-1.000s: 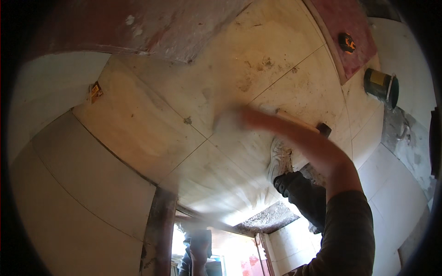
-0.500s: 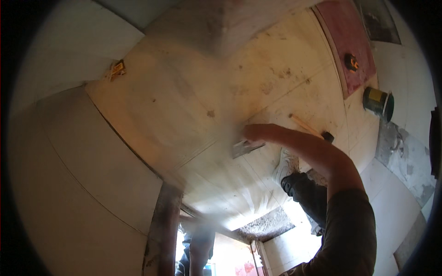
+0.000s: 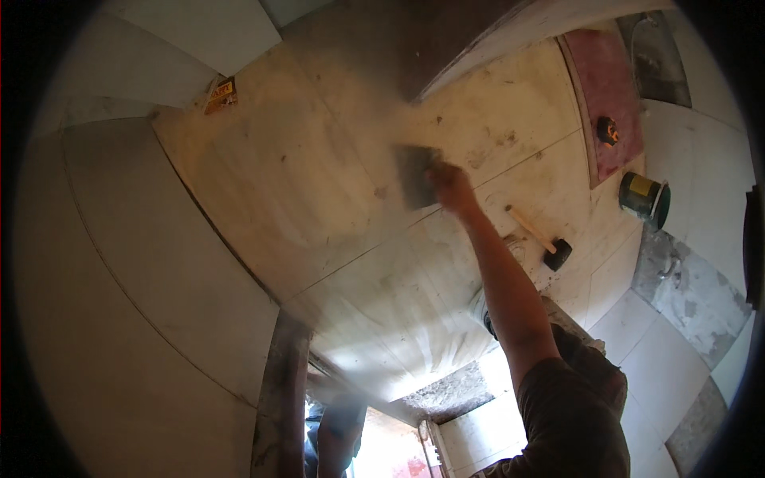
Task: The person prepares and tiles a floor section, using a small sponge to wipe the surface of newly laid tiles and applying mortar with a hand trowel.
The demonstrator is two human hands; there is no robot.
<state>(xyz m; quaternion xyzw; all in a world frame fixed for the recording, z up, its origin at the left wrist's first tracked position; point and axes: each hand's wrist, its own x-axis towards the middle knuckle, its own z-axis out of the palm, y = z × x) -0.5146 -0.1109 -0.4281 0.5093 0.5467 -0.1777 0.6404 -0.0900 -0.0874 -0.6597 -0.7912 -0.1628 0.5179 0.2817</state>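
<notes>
From the lower right my bare right arm reaches forward over a floor of pale, dusty large tiles [image 3: 271, 199]. My right hand [image 3: 452, 188] is closed on the side of a flat, dark rectangular trowel [image 3: 416, 177]. The trowel lies against the floor near a long tile joint and is slightly blurred. A mallet [image 3: 532, 229] with a wooden handle and black head lies to the right of my forearm. My left hand cannot be made out. A blurred dark shape [image 3: 341, 434] at the bottom edge is too unclear to name.
On the right are a reddish board [image 3: 610, 76], an orange-and-black tape measure [image 3: 608, 131] on it, and a dark green bucket [image 3: 642, 197] tipped on its side. A yellow-orange packet [image 3: 222, 95] lies far left. Grey walls [image 3: 151, 263] flank the left; a brown post [image 3: 284, 390] stands lower left.
My right hand has pushed the trowel forward across the tiles, away from me, and my arm has straightened. The view has shifted slightly.
</notes>
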